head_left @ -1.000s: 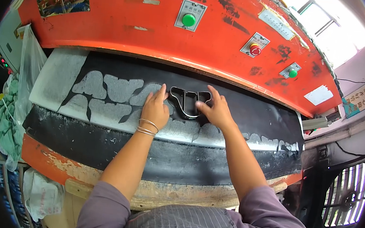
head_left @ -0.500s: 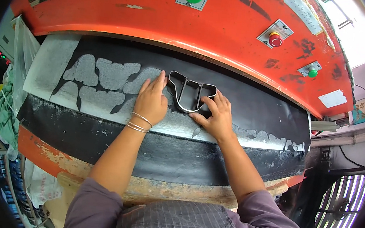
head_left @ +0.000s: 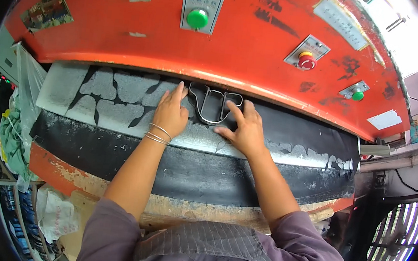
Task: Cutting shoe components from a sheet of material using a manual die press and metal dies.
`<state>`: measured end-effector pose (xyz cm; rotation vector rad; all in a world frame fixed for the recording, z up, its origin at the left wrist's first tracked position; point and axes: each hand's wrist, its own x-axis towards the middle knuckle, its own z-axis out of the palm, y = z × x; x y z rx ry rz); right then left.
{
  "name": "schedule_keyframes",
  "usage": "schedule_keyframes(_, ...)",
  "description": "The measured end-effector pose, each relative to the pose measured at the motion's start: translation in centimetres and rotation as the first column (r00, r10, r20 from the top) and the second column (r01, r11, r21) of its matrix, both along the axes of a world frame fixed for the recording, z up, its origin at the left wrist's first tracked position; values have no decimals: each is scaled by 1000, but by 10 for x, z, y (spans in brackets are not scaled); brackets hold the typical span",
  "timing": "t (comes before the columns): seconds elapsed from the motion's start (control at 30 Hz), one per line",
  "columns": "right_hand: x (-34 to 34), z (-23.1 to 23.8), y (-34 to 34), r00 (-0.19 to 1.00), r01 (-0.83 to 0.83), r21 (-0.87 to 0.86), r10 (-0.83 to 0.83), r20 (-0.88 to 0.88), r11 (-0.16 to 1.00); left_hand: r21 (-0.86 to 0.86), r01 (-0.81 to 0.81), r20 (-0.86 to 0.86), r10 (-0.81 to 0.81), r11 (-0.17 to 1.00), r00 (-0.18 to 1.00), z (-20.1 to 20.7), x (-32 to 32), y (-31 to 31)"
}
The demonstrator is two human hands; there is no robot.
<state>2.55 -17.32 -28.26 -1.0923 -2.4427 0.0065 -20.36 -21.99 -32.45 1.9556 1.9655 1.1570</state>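
A metal cutting die [head_left: 209, 123], a thin-walled curved outline with inner crossbars, stands on a black sheet [head_left: 295, 126] just in front of the red press. My left hand [head_left: 172, 113] lies to the left of the die, fingers stretched forward and fingertips close to its wall. On the other side, my right hand [head_left: 247, 131] has its thumb and fingers spread. Its index fingertip is at the die's right part and its thumb near the lower rim; whether they touch it I cannot tell. Cut-out gaps [head_left: 130, 88] run through the sheet left of my hands, showing a grey surface.
The red press front [head_left: 144, 18] crosses the far side, its lower edge close over the sheet. It carries a green button [head_left: 197, 18], a red knob [head_left: 307, 61] and a smaller green button [head_left: 357, 95]. Clear plastic [head_left: 27, 73] hangs at the left.
The view has tilted, showing more of the press front, whose lower edge now hides more of the sheet's far side. My right fingers have loosened from the die. My left hand stays beside it.
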Motion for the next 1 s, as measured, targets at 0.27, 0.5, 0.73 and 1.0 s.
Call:
schedule_keyframes(0.27, 116, 126, 63, 501, 503, 254, -39, -865, 826, 669, -105, 157, -1, 735, 988, 132, 11, 6)
schedule_keyframes(0.5, 150, 149, 109, 534, 755, 250, -347, -771, 606, 551, 42, -119, 29, 833, 992, 188, 8, 28)
schedule_keyframes(0.73, 86, 80, -79, 945, -320, -239, 325, -21, 917, -265, 277, 17, -283, 923, 959, 91, 49, -113)
schedule_keyframes(1.0, 48, 20, -153, 954, -276, -305, 298, 27, 912, -209, 101, -117, -127, 973, 985, 55, 84, -163)
